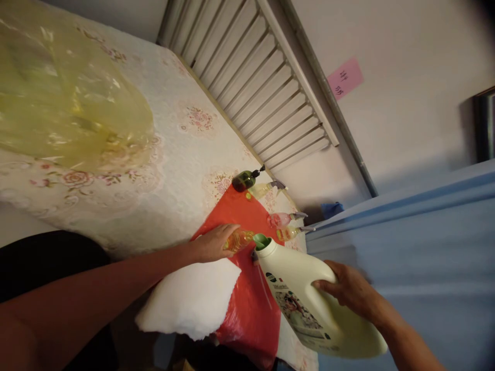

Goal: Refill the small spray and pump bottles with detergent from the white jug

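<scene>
My right hand (344,288) is wrapped round the handle of a large pale-green detergent jug (305,304), tilted with its green spout (262,241) towards a small clear bottle. That bottle (238,240) holds yellow-orange liquid, and the fingers of my left hand (216,242) are closed round it. Its mouth meets or nearly meets the spout; whether liquid is flowing I cannot tell. Under both lies a red plastic sheet (255,293). Beyond them stand a pink spray bottle (279,220) and a yellowish spray bottle (288,233).
A dark green pump bottle (243,181) and a clear spray bottle (262,189) stand at the sheet's far end. White cloth (193,299) hangs near my left forearm. A yellow plastic bag (77,103) lies on the flowered tablecloth (174,149). A radiator (255,77) and blue curtain (406,268) border the table.
</scene>
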### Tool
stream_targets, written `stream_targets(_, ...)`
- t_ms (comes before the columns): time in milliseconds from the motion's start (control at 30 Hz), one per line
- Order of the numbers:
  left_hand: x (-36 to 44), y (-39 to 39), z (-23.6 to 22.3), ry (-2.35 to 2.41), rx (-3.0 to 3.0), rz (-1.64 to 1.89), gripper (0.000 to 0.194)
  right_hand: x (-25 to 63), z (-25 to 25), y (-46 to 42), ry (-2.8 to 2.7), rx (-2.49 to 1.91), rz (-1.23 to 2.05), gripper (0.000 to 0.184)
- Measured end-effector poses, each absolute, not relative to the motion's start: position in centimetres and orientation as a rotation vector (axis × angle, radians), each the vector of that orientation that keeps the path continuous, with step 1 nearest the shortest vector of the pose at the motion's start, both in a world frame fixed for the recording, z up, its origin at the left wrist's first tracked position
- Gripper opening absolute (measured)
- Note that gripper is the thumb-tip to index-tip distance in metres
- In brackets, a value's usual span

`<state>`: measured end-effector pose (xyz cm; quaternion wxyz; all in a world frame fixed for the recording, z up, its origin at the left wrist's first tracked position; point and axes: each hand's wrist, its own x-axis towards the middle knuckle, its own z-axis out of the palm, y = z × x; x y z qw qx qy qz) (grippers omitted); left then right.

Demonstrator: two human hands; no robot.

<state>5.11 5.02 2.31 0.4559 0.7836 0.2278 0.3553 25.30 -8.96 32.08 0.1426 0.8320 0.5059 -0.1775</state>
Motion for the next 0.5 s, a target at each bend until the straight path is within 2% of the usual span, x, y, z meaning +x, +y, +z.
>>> stream_targets(500, 5.06, 4.94, 2.35, 0.554, 1.922, 0.882, 0.073, 25.12, 32.17, -8.92, 1.439, 2.393, -0.502, 0.036)
